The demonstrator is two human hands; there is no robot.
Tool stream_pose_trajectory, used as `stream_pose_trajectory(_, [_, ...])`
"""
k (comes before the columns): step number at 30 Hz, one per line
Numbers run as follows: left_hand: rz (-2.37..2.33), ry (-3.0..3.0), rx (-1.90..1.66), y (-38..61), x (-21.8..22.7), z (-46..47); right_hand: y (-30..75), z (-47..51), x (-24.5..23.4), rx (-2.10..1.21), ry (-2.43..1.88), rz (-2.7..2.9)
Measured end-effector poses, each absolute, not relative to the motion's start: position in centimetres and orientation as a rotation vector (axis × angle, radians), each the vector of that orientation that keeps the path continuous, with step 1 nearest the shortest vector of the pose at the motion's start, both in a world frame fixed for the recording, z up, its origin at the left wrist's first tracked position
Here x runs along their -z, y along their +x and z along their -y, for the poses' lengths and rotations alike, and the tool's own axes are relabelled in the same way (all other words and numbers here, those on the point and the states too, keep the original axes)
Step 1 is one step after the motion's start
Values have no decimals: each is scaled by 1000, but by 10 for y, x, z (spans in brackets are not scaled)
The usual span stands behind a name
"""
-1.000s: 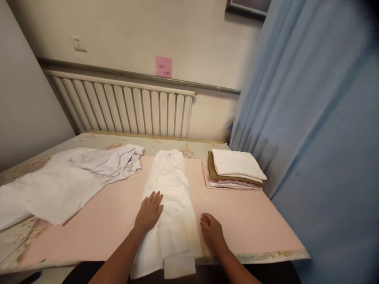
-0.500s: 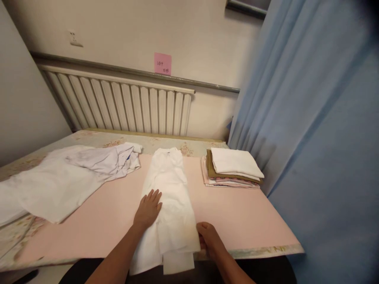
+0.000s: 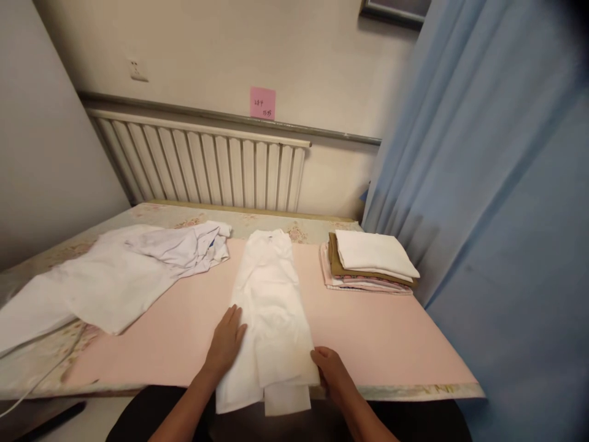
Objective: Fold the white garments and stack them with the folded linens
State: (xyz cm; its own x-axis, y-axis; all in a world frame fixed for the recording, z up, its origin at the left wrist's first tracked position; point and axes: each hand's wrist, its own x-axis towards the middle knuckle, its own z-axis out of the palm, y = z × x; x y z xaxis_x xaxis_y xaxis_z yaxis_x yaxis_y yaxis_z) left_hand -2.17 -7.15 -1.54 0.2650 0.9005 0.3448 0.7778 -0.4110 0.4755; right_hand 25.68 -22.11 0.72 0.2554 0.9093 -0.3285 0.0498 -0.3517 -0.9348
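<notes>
A white shirt [image 3: 276, 307] lies folded into a long strip, its neckline at the far end. Its near end hangs past the front edge of the pink mat [image 3: 368, 337], where a narrower flap of cloth sticks out. My left hand [image 3: 227, 341] rests flat along the strip's left edge, fingers extended. At the right edge, close to the lower corner, my right hand [image 3: 332, 368] has its fingers closed on the fabric; some of those fingers are hidden beneath the hand.
To the right stands a stack of folded clothes [image 3: 375, 261], white on top, with brown and pink below. Loose white garments [image 3: 124, 276] are spread on the left. A radiator [image 3: 207, 162] lines the back wall, and a blue curtain [image 3: 488, 184] hangs at the right.
My left hand has slid from the top of the shirt to its left edge. The right hand keeps its place at the right edge. The whole view has shifted slightly.
</notes>
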Motion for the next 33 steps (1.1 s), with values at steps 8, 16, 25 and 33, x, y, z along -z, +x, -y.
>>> stream_pose_trajectory(8, [-1663, 1923, -1145, -53, 25, 162, 256, 223, -5, -1346, -1539, 728])
stream_pose_trajectory(16, [-1772, 1633, -1099, -62, 20, 203, 256, 229, -18, -1472, -1487, 688])
stream_pose_trajectory(25, [-1666, 1288, -1007, -61, 24, 209, 270, 233, -23, -1193, -1550, 1047])
stream_pose_trajectory(33, [-1385, 1371, -1010, -71, 23, 197, 275, 235, -19, -603, -1397, 1832])
